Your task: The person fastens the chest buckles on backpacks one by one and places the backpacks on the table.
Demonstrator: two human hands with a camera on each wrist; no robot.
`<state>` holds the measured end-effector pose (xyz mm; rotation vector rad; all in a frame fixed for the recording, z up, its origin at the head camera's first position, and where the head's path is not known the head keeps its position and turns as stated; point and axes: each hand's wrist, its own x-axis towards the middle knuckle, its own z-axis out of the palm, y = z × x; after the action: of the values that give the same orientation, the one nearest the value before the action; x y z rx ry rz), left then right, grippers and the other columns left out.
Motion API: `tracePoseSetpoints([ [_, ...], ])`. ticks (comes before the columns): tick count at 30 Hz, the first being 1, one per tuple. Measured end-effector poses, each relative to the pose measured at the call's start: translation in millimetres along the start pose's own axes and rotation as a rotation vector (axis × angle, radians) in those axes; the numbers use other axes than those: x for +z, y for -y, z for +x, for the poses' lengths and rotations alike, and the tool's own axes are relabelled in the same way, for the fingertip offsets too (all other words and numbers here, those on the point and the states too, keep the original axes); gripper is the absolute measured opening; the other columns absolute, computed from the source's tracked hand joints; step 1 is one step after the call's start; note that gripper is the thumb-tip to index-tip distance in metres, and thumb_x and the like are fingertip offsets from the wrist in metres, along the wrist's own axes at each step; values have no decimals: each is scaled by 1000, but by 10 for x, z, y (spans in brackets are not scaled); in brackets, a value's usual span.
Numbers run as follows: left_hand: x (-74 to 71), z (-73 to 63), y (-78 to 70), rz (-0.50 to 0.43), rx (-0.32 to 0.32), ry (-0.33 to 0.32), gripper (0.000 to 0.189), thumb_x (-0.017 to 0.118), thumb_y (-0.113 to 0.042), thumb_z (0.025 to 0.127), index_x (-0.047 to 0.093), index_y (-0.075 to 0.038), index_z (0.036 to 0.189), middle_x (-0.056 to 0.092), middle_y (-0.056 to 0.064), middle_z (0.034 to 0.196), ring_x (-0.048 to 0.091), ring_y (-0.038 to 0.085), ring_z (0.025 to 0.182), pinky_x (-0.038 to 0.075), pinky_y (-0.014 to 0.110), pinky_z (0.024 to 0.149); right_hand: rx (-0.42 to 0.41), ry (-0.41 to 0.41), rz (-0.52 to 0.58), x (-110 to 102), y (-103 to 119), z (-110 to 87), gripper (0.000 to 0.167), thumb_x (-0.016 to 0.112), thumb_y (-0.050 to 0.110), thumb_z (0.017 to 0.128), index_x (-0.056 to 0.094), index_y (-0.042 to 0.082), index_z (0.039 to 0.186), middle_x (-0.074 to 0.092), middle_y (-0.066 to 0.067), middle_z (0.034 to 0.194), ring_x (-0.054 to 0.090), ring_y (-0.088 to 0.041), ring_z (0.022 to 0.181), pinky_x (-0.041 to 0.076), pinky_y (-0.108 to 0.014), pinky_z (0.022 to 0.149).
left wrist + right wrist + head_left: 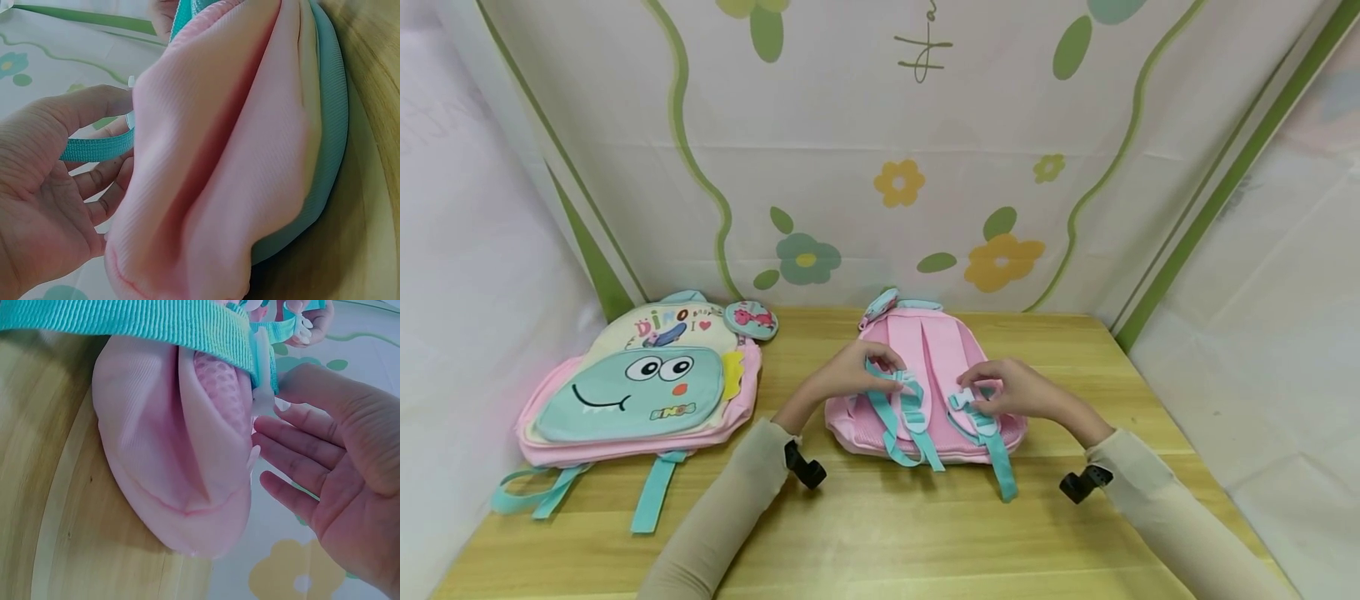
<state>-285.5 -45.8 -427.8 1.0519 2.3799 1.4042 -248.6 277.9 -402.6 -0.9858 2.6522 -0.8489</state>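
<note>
The pink backpack (934,400) is showing matt cloth with a fine rib, while its mesh (219,387) is looking rough and dimpled. The teal straps (137,319) are showing coarse, ribbed webbing, and the white buckle (961,399) is looking like smooth plastic. The second backpack (632,400) is showing matt cloth too. The surface (925,525) is displaying smooth wood grain with a soft sheen. The printed backdrop (842,108) is looking like matt, faintly creased cloth.

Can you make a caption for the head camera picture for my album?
Left hand holds a teal strap, right hand a white buckle, on a pink backpack near a smiling dino backpack.
</note>
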Motion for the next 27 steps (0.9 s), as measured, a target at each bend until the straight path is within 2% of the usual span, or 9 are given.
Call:
tracePoseSetpoints([
  [5,8,-3,8,9,9,0,22,83,-21,87,76,-13,106,74,-1,101,63,13,93,53,28,87,-25,-12,7,14,46,22,27,79,13,88,74,10,114,76,-4,114,69,-23,110,56,-49,94],
  [16,19,-5,11,15,10,-6,21,83,-21,86,76,-14,105,75,-2,100,63,13,93,53,28,86,-41,-6,2,93,197,119,29,79,16,89,74,6,116,76,-4,114,70,-25,111,57,-47,95],
  [27,19,-7,-8,16,27,0,21,83,-20,87,76,-11,105,75,3,101,64,16,93,54,32,87,-60,13,-25,241,201,183,29,78,14,90,74,7,118,75,-6,116,71,-26,111,57,-44,95],
])
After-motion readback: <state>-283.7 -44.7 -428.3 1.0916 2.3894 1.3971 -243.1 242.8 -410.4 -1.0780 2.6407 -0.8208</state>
